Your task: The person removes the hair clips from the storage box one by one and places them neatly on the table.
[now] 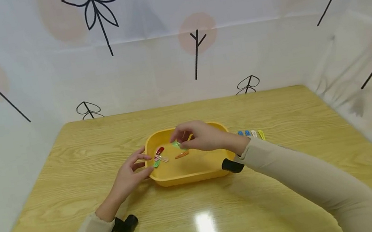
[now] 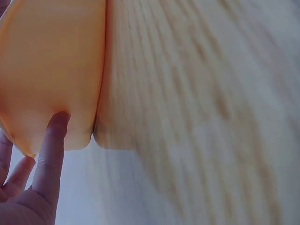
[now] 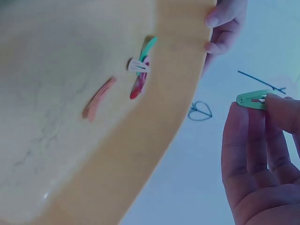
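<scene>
A green snap hair clip (image 3: 253, 100) is pinched between the thumb and fingers of my right hand (image 1: 198, 135), raised over the yellow tray (image 1: 189, 178). My left hand (image 1: 132, 172) grips the tray's left end, some fingertips over the rim and one finger (image 2: 51, 154) against the outer wall. Inside the tray, near that hand, lie a dark red clip (image 1: 160, 150), a pale clip (image 1: 162, 159) and another green clip (image 1: 156, 164), partly overlapping with a pink one. An orange clip (image 1: 182, 155) lies apart from them, below my right hand.
Right of the tray, on the wooden table (image 1: 101, 138), is a row of clips: two blue, a white clip (image 1: 254, 133) and a yellow clip (image 1: 261, 135). My right forearm passes close to them. A patterned white cloth (image 1: 163, 66) hangs behind the table.
</scene>
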### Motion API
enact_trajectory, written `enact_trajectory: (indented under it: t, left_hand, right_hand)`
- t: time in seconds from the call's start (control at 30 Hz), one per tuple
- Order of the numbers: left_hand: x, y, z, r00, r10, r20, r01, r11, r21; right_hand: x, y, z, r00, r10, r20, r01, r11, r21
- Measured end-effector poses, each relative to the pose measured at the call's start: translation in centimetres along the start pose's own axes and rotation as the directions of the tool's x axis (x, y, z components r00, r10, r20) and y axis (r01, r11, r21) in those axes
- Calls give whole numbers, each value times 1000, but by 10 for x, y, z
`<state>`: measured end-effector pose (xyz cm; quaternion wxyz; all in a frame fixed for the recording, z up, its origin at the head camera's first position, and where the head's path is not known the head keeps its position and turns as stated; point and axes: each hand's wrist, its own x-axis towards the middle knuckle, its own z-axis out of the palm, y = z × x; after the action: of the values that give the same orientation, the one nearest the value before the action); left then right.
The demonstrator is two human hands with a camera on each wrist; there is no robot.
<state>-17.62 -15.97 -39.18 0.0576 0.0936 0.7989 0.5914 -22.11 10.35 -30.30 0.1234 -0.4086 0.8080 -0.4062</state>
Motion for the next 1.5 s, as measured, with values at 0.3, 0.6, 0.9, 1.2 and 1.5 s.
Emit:
enact_trajectory:
  t: [0.3,0.6,0.9,1.2,1.5]
  left_hand:
    - [0,1,-1,1000,-5,4,5,1000,11]
    - [-1,4,0,1000,-19,11,18,1000,9]
    - [0,4,-1,1000,-14,13,14,1000,11]
    - [2,5,0,1000,-22,9,22,1000,-6]
    - [2,3,-2,1000,-19,12,19,1000,-23]
  right_hand:
    - [-38,3,-11,982,52,-184,-54,998,-9]
    - [-76,26,-19,940,192,-283,-175,981,85]
    - [-105,52,-29,884,288,-368,-266,958,110]
    - [-123,76,-38,853,311,-418,-309,948,74]
    - [-134,90,-47,830,364,-423,-344,930,126]
